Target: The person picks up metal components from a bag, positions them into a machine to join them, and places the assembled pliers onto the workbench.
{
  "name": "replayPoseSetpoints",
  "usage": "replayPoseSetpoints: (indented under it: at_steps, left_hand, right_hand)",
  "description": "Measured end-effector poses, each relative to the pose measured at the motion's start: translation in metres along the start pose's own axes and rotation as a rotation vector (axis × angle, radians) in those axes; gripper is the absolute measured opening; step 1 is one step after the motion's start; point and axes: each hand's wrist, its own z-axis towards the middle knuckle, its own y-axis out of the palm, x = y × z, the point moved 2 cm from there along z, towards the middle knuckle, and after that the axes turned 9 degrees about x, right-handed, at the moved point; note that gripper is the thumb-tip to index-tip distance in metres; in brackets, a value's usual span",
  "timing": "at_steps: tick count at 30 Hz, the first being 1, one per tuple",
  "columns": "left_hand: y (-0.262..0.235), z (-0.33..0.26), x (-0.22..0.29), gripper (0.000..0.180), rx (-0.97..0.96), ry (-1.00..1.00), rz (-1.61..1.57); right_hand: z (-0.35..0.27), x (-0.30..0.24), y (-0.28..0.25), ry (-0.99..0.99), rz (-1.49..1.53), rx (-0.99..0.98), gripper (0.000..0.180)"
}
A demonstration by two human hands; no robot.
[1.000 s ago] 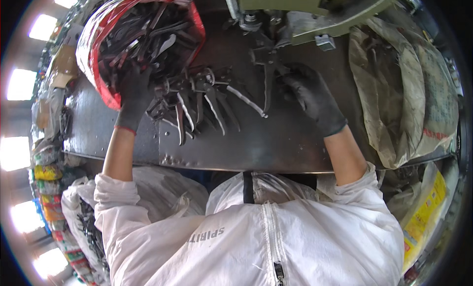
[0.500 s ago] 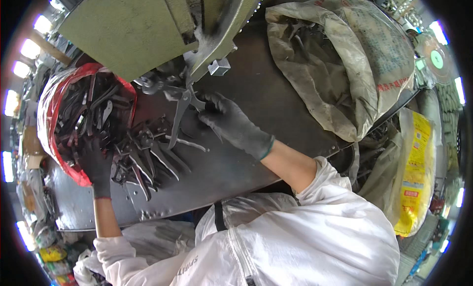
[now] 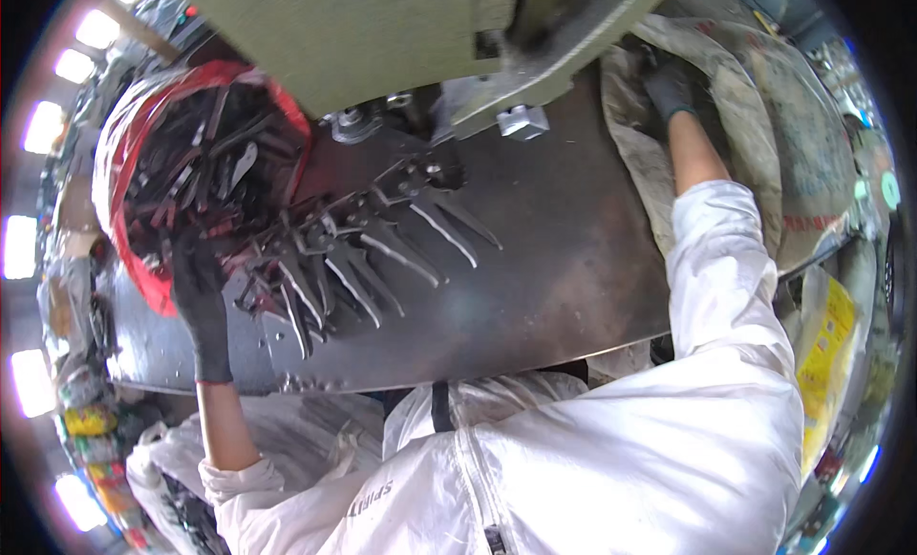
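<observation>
My left hand [image 3: 199, 302], in a dark grey glove, reaches to the near edge of a red-rimmed bag [image 3: 129, 268] full of dark flat metal parts [image 3: 215, 163]. Its fingertips blend into those parts, so their grip is unclear. My right hand [image 3: 666, 85], gloved alike, is inside the mouth of a dusty woven sack [image 3: 764, 106] at the far right; its fingers are hard to make out among the dark contents. Between the hands, several plier-like metal tools [image 3: 358, 254] lie in an overlapping row, their paired handles pointing toward me.
A big green machine [image 3: 382, 39] overhangs the far side of the dark metal table [image 3: 544, 268], with a small shiny block [image 3: 522, 122] beneath its curved arm. A yellow-printed bag [image 3: 826, 345] stands low at the right.
My right hand has gone from under the machine over to the right, into the sack. One plier-like tool now lies at the row's far right end. My left hand stays by the red-rimmed bag.
</observation>
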Motion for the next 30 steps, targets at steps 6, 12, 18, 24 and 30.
replayPoseSetpoints:
  at_steps: [6, 12, 18, 24, 30]
  left_hand:
    - [-0.006, -0.044, 0.006, 0.051, -0.146, -0.525, -0.879]
    - [0.032, -0.05, 0.009, 0.05, -0.177, -0.302, -0.786]
    - [0.061, -0.079, 0.146, 0.043, -0.289, -0.343, -0.767]
    - [0.094, -0.088, 0.147, 0.047, -0.798, -0.308, -0.587]
    - [0.22, -0.133, 0.3, 0.044, -0.665, 0.974, -0.385]
  right_hand:
    - [0.015, 0.013, -0.019, -0.063, 0.281, 0.203, 0.061]
    - [0.042, 0.058, -0.061, 0.234, 0.878, 0.101, 0.056]
    - [-0.084, -0.011, -0.052, 0.141, 0.905, -0.053, 0.056]
    - [-0.006, 0.056, 0.008, 0.777, 1.418, -0.604, 0.033]
    - [0.033, 0.051, 0.014, 0.826, 1.484, -0.496, 0.031]
